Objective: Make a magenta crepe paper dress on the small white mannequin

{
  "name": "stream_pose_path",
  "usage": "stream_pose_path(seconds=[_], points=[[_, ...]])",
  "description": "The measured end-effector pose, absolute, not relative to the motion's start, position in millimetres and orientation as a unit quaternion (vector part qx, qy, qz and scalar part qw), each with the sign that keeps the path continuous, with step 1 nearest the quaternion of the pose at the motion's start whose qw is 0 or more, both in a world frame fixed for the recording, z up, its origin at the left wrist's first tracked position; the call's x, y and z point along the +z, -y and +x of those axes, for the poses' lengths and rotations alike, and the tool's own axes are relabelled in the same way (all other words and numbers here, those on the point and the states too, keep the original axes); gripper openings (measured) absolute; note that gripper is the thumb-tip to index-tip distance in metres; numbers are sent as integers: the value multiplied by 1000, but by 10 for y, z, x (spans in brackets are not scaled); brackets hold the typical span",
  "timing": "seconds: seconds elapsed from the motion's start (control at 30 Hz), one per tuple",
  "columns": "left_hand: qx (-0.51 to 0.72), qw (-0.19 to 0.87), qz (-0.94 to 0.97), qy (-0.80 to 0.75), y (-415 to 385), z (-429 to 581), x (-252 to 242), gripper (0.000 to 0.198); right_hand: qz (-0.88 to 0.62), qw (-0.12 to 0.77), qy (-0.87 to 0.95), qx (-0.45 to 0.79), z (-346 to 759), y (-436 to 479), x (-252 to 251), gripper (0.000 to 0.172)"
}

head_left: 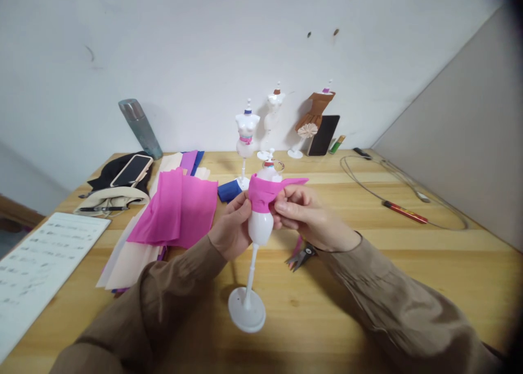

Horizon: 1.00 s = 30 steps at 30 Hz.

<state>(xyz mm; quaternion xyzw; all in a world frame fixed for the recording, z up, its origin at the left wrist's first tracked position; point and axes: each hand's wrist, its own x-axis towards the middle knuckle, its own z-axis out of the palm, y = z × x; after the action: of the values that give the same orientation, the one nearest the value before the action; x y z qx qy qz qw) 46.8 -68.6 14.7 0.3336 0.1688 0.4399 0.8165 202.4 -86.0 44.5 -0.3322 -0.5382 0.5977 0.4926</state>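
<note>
A small white doll dress form (261,229) on a stand is tilted between my hands, its round base (246,309) near me. Pink fabric (261,193) wraps its chest and waist, and a loose end sticks out to the right. My left hand (232,224) is closed round the form's left side, thumb on the fabric's edge. My right hand (304,216) pinches the fabric at the right side of the waist. Black-bladed scissors (303,257) lie on the table beside my right wrist, partly hidden by it.
Pink cloth (183,205) lies over pale fabric strips at left, near a phone (131,170), a pouch (112,200) and a paper sheet (44,270). Behind stand more dress forms (247,126), a flask (141,128) and a dark phone (324,137). A cable (368,191) curls at right.
</note>
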Motion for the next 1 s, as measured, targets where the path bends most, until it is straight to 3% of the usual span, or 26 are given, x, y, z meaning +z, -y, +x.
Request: stream_pose_path(seconds=[0.1,0.27,0.43,0.57,0.8,1.0], points=[[428,835,314,-145,633,420,155,42,-361,487,591,532,2148,849,491,42],[454,819,321,-139,572,382,137,39,-436,589,613,296,2326,878,589,45],[466,801,342,-158,568,400,92,38,-415,586,685,125,2335,919,642,8],[479,784,356,-170,601,441,80,37,-367,549,751,12,2265,908,626,21],[521,740,379,-192,738,515,147,37,-316,594,734,-93,2173,914,569,21],[507,760,357,-196,787,506,188,39,-289,587,756,-29,2289,881,594,30]])
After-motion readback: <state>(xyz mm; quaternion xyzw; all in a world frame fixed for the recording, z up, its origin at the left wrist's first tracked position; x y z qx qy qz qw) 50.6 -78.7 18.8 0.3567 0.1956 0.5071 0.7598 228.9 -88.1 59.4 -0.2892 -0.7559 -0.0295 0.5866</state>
